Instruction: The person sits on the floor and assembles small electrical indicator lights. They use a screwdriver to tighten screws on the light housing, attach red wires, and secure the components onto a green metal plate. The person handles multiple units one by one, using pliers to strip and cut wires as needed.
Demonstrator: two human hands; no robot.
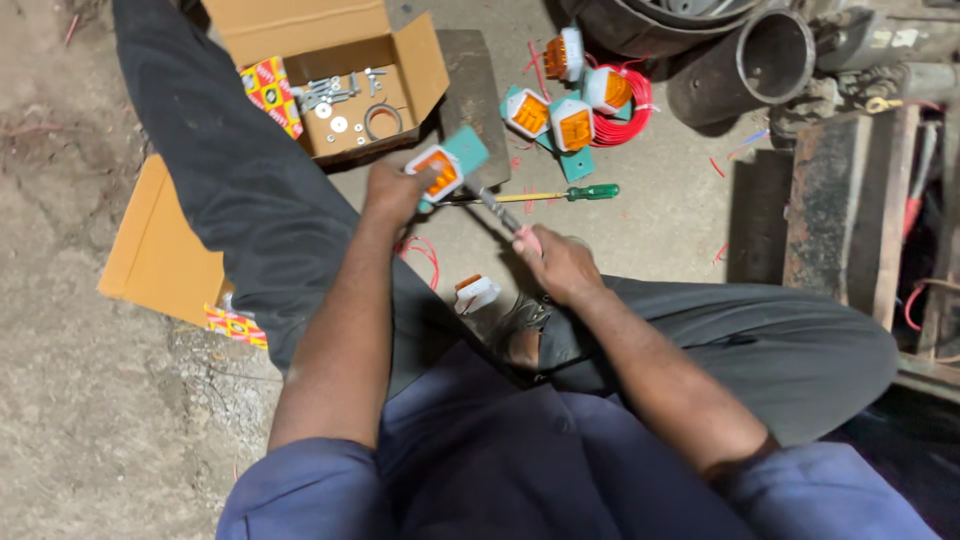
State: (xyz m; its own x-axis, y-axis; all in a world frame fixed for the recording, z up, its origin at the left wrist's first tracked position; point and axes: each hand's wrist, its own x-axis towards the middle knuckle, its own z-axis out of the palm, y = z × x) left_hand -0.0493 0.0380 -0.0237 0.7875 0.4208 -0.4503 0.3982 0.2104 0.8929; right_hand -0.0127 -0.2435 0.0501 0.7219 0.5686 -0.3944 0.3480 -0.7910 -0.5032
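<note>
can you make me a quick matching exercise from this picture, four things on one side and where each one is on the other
Things:
1. bolts and washers
2. screwdriver with green handle
3. orange lamp on a teal plate
4. red wire coil

Places:
A. held in the left hand
B. lying on the concrete floor in front of the hands
C. inside the open cardboard box
D. beside the group of three orange lamps

Pairs: 1-C, 2-B, 3-A, 4-D

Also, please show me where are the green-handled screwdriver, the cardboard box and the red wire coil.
green-handled screwdriver [592, 191], head view, on its green handle.
cardboard box [425, 62], head view, right flap.
red wire coil [634, 116], head view, right loop.
</note>
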